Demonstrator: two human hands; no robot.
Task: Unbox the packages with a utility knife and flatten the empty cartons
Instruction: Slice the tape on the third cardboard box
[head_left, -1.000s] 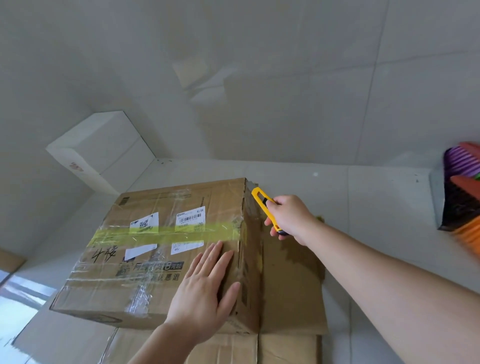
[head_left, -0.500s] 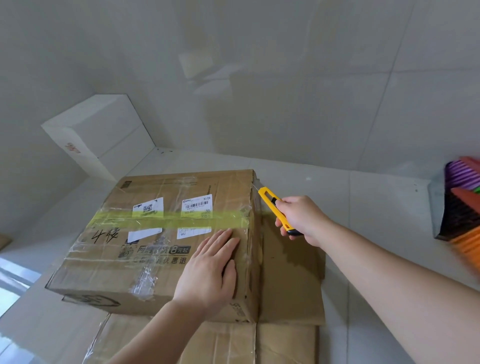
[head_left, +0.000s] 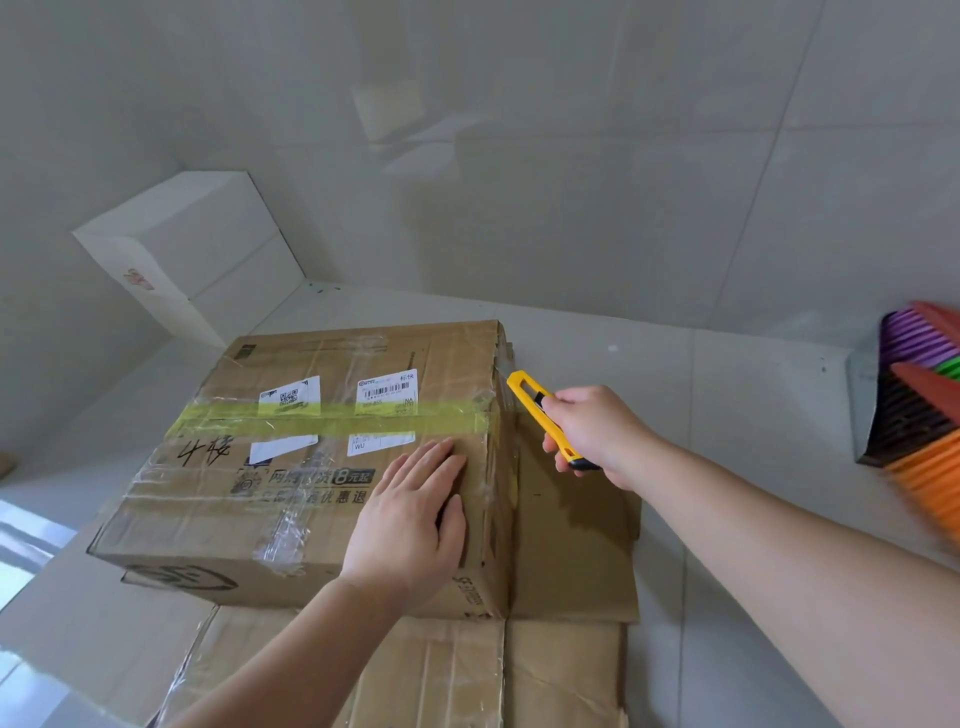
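A taped brown carton (head_left: 291, 499) with white labels and a yellow-green tape strip across its top sits on the floor. My left hand (head_left: 410, 525) lies flat on the carton's top near its right edge, fingers straight. My right hand (head_left: 597, 434) grips a yellow utility knife (head_left: 537, 410) beside the carton's right side. The knife's tip points up and left at the upper right corner of the carton, close to the end of the tape strip. Whether the blade touches the cardboard is too small to tell.
Flattened cardboard (head_left: 566, 654) lies under and in front of the carton. A white box (head_left: 192, 254) stands against the wall at the back left. A stack of coloured plastic items (head_left: 919, 410) sits at the right edge. Pale floor tiles (head_left: 727, 395) lie between.
My right hand has turned the knife so its tip points at the carton's upper right corner. My left hand has slid slightly forward on the top. The view has shifted a little.
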